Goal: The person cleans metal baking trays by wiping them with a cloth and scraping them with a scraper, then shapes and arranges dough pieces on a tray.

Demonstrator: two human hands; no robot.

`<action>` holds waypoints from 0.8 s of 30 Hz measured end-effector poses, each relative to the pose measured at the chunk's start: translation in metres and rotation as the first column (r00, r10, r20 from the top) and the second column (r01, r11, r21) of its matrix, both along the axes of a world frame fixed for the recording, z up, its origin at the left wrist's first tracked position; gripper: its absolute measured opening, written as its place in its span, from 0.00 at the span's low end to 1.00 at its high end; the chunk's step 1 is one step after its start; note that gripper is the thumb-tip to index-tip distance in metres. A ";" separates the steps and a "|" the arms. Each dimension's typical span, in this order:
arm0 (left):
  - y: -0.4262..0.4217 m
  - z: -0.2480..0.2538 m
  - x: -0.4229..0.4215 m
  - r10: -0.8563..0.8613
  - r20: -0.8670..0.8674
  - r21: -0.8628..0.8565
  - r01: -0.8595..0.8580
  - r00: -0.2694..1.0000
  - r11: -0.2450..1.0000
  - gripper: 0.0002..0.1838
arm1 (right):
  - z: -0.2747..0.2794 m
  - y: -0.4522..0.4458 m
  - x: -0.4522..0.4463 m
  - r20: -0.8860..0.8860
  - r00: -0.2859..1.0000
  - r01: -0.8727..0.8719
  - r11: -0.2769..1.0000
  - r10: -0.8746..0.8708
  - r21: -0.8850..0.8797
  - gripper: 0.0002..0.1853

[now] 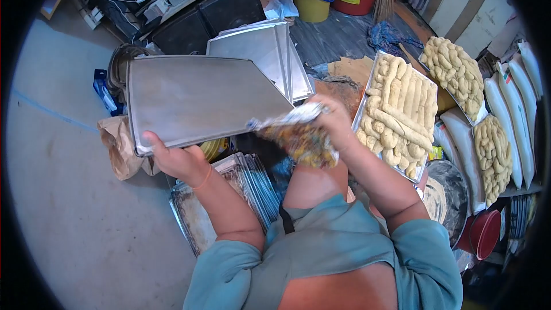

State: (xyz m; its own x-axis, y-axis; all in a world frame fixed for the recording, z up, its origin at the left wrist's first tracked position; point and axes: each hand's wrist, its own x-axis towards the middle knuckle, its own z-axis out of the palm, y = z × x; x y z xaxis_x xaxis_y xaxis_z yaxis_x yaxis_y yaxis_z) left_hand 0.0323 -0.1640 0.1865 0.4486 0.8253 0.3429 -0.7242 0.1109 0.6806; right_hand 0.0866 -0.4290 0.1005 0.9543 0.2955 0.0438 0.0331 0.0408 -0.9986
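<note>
My left hand (179,159) grips the near left edge of a metal baking tray (201,95), thumb on top and fingers underneath. The tray is bare and tilted in front of me. In my right hand (333,119) is a crumpled, stained cloth (298,138), closed in my fingers and blurred by motion. The cloth hangs over my thigh, and its left end is at the tray's near right edge; whether they touch I cannot tell. Behind the tray lies a stack of clean-looking trays (247,43). Below my left forearm stand several stacked trays (198,218) with brown, stained surfaces.
To my right, a tray of braided and rolled dough (402,95) stands close to my right arm. More braided dough (456,74) rests beside white sacks (519,120). A red bucket (485,232), yellow buckets (313,3) and a brown paper bag (117,149) are around me.
</note>
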 end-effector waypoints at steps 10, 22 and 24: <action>-0.069 0.014 0.075 -0.097 0.180 0.033 0.092 0.979 0.995 0.36 | 0.111 0.064 0.038 0.579 0.769 0.077 0.938 -0.272 0.338 0.20; -0.087 0.003 0.076 -0.477 0.286 -0.014 0.502 0.831 0.865 0.44 | 0.006 0.012 0.152 0.476 0.612 0.731 0.681 -0.632 -0.035 0.23; -0.090 -0.001 0.077 -0.488 0.292 -0.010 0.513 0.823 0.859 0.43 | -0.053 -0.032 0.177 0.170 0.688 0.723 0.688 -0.706 -0.069 0.24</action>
